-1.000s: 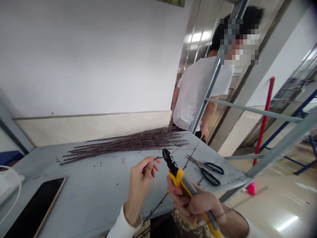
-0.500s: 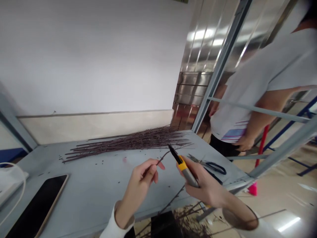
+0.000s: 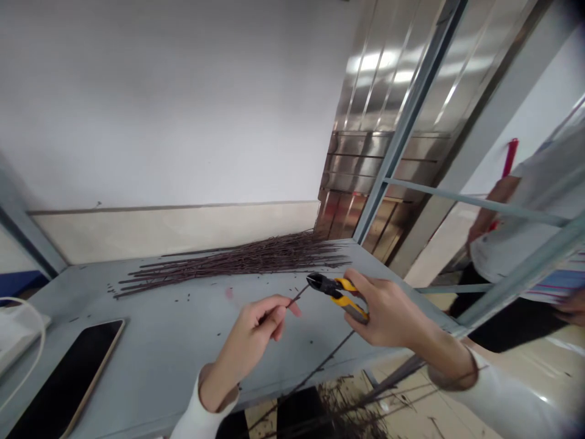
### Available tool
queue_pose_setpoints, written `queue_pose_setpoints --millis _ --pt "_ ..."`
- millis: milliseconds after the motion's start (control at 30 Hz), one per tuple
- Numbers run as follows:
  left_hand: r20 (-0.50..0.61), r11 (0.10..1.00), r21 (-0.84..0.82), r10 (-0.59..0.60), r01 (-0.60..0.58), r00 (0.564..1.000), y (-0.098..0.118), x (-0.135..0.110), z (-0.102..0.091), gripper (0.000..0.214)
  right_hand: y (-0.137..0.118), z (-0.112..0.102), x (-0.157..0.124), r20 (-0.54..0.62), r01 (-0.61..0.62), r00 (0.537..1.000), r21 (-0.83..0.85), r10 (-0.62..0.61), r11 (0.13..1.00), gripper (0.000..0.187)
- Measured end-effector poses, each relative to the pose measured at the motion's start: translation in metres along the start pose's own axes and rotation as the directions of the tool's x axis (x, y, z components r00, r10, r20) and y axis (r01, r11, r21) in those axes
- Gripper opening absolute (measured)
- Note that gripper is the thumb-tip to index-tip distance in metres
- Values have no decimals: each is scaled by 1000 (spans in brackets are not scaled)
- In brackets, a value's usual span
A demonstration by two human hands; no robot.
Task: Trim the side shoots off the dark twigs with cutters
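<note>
Between its thumb and forefinger, my left hand (image 3: 256, 334) pinches a thin dark twig (image 3: 300, 294). My right hand (image 3: 390, 314) is closed around the yellow and grey handles of cutting pliers (image 3: 326, 285), whose black jaws point left. The twig's tip is right at the jaws; whether they touch it, I cannot tell. Behind both hands, a long pile of dark twigs (image 3: 247, 257) lies on the grey shelf (image 3: 183, 347). Another long twig (image 3: 322, 364) slants below my hands.
A phone (image 3: 68, 378) lies at the left, near a white cable (image 3: 42, 341). Small twig scraps dot the shelf. Metal frame posts (image 3: 397, 146) stand at the right, with a person in a white shirt (image 3: 525, 244) beyond. Twigs and cuttings (image 3: 347, 402) are below the front edge.
My right hand has turned the pliers so the jaws face left at the twig's tip. The twig's far part no longer shows. The scissors are now out of sight. The person has moved right.
</note>
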State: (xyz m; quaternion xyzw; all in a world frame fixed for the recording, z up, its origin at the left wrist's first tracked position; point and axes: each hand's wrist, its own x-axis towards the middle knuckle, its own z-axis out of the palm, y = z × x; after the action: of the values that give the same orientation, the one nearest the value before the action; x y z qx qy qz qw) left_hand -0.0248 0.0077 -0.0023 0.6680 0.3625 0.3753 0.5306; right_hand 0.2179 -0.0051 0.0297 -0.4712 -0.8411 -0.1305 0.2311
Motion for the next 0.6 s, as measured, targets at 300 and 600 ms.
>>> queue_pose_setpoints --millis 300,600 --pt "100 995 -5 104 -104 990 -5 6 -11 37 -39 8 -18 571 -608 792 771 -216 -188 28" --pt "224 985 -172 45 -6 973 1 6 -12 36 -35 9 -15 564 -569 809 822 -164 17 28"
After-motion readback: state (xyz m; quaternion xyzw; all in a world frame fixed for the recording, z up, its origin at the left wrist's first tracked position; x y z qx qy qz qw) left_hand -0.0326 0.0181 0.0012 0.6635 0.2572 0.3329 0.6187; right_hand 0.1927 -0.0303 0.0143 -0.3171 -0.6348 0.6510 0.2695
